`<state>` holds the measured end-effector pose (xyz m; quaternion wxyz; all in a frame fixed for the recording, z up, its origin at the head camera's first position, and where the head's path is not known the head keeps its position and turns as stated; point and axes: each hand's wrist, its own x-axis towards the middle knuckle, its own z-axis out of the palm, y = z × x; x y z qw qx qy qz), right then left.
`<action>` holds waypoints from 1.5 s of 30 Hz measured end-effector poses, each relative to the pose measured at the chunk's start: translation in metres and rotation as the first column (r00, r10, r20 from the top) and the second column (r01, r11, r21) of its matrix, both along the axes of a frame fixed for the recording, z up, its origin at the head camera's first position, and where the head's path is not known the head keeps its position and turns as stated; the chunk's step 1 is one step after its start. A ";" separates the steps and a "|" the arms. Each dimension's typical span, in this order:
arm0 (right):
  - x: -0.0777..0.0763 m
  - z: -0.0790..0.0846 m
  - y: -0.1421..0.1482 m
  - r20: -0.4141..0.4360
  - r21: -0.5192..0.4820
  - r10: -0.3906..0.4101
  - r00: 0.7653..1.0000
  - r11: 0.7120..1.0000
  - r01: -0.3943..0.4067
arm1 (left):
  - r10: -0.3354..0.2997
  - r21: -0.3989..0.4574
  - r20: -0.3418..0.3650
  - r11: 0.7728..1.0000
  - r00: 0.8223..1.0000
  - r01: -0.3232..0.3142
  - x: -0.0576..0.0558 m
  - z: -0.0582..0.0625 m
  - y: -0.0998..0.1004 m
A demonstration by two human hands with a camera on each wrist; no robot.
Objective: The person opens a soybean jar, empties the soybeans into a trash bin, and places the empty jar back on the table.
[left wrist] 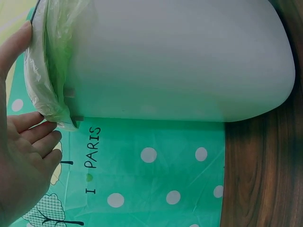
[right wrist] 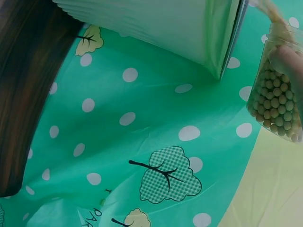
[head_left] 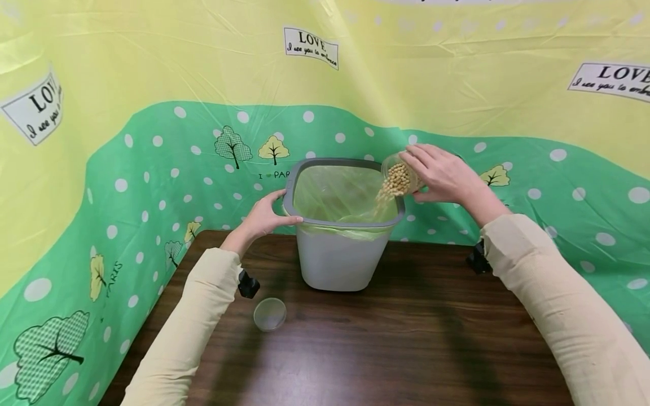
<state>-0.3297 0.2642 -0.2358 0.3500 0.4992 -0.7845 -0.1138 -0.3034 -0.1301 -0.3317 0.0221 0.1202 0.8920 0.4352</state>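
Note:
A grey-rimmed trash bin (head_left: 341, 256) stands upright on the table, lined with a thin green plastic bag (head_left: 330, 194) folded over its rim. My left hand (head_left: 264, 217) rests against the rim's left corner, thumb on the front edge and fingers along the side; in the left wrist view its fingers (left wrist: 40, 135) lie fairly straight at the bag's edge. My right hand (head_left: 444, 172) grips a clear plastic jar of soybeans (head_left: 398, 179), tilted over the bin's right rim. Soybeans (head_left: 384, 198) stream from its mouth into the bin. In the right wrist view, many beans (right wrist: 274, 101) still fill the jar.
A round clear lid (head_left: 270, 314) lies on the dark wooden table (head_left: 381, 344), in front of the bin and to its left. Behind the table hangs a green and yellow printed cloth (head_left: 183, 141), close to the bin's back.

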 end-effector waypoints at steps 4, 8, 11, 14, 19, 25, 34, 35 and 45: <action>0.000 0.002 0.000 -0.014 0.024 0.005 1.000 1.000 -0.005 | -0.002 0.001 0.001 1.000 1.000 0.002 0.001 0.001 0.000; 0.001 0.003 0.000 -0.021 0.035 0.012 1.000 0.999 -0.011 | -0.005 -0.001 0.002 1.000 1.000 0.005 0.002 0.002 0.001; 0.002 0.004 -0.001 -0.026 0.039 0.015 1.000 0.999 -0.014 | -0.004 -0.001 0.003 1.000 1.000 0.004 0.002 0.002 0.001; 0.002 0.005 -0.003 -0.035 0.053 0.015 0.999 0.999 -0.013 | -0.003 -0.002 0.003 1.000 1.000 0.003 0.002 0.002 0.001; 0.003 0.008 -0.007 -0.049 0.087 0.012 0.999 0.996 -0.008 | -0.003 0.005 0.005 1.000 1.000 0.003 0.001 0.001 0.001; 0.005 0.011 -0.011 -0.039 0.096 0.018 0.999 0.995 -0.014 | -0.004 0.007 0.009 1.000 1.000 0.003 0.002 0.002 0.001; 0.006 0.011 -0.013 -0.091 0.158 0.015 0.996 0.987 -0.001 | -0.001 0.013 0.018 1.000 1.000 0.001 0.004 0.003 0.001; 0.006 0.012 -0.014 -0.091 0.162 0.015 0.996 0.987 0.000 | 0.000 0.014 0.018 1.000 1.000 0.000 0.004 0.003 0.001; 0.008 0.011 -0.019 -0.089 0.176 0.020 0.996 0.984 -0.004 | 0.001 -0.003 0.012 1.000 1.000 -0.001 0.003 0.002 0.001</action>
